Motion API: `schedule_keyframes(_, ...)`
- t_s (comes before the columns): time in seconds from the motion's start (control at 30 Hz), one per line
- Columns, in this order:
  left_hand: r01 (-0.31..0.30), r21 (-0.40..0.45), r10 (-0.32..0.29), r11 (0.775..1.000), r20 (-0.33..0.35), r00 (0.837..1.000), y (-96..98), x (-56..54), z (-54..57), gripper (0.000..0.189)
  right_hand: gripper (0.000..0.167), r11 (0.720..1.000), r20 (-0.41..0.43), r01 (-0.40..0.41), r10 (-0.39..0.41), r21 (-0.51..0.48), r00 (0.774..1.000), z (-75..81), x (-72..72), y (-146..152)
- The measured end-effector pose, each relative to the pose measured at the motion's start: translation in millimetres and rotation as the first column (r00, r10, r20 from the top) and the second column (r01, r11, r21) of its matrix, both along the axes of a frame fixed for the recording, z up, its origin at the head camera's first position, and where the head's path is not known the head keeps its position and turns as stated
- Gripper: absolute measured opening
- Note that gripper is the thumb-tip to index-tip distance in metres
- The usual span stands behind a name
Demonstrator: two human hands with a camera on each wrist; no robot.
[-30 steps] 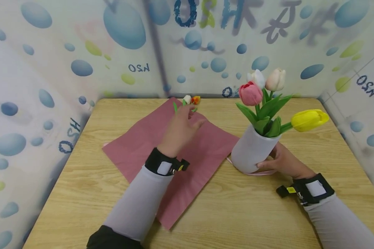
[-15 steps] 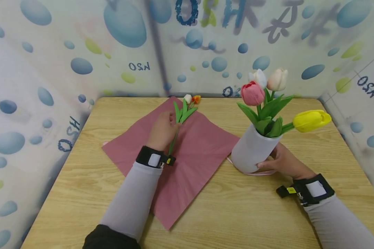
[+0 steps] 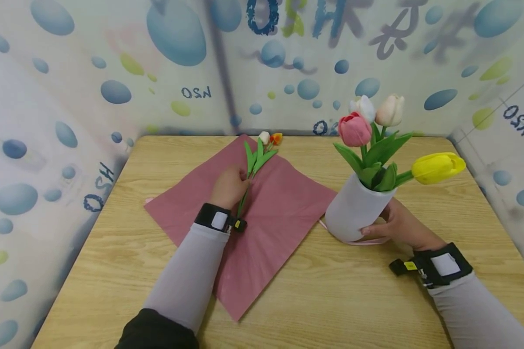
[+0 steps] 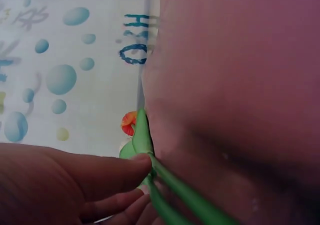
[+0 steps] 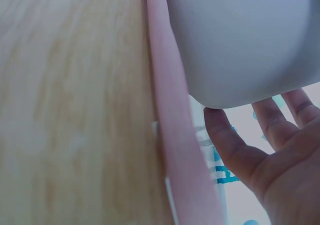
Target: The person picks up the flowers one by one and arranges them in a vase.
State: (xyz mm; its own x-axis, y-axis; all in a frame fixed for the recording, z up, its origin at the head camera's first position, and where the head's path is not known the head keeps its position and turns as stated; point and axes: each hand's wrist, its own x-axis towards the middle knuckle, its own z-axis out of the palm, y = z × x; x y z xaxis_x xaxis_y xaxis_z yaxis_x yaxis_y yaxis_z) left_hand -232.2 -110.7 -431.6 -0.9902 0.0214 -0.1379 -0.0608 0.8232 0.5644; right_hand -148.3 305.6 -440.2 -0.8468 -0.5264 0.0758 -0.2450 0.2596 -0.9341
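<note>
My left hand pinches the green stems of artificial tulips, close over the dusky pink wrapping paper. One bloom is white and one orange; they point toward the back edge. In the left wrist view the thumb presses on the stems just below the leaves. To the right, my right hand holds a white vase low on its side, thumb in front and other fingers partly hidden behind. Pink, white, pale and yellow tulips stand in the vase; the yellow tulip leans far right.
A pale pink ribbon lies on the wooden table at the base of the vase. Patterned walls rise at the back and on both sides.
My left hand has come from above the blooms back toward me, down to the stems, and pinches them now. The right hand and vase have stayed put.
</note>
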Motion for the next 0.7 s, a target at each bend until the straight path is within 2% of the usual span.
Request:
schedule_keyframes(0.2, -0.007, 0.002, 0.007, 1.000, 0.011, 1.000, 1.2, -2.8, -3.7, 0.036, 0.085, 1.000, 0.009, 0.011, -0.012, 0.024, 1.000, 3.1, -0.6, 1)
schedule_keyframes(0.43, 0.044, 0.027, -0.042, 0.999, -0.053, 0.998, 5.9, -3.0, -4.9, 0.024, 0.086, 0.998, 0.011, 0.031, -0.032, 0.049, 0.999, 2.8, 0.0, 1)
schedule_keyframes(0.6, 0.064, 0.007, -0.064, 0.998, -0.084, 0.994, 11.8, -1.3, -3.9, 0.015, 0.086, 0.998, 0.022, 0.041, -0.042, 0.055, 0.999, 2.6, 0.5, 1)
schedule_keyframes(0.7, 0.054, -0.015, -0.055, 0.998, -0.101, 0.993, 15.4, 0.6, -2.2, 0.023, 0.085, 0.997, 0.027, 0.043, -0.045, 0.058, 0.999, 3.2, 0.6, 1)
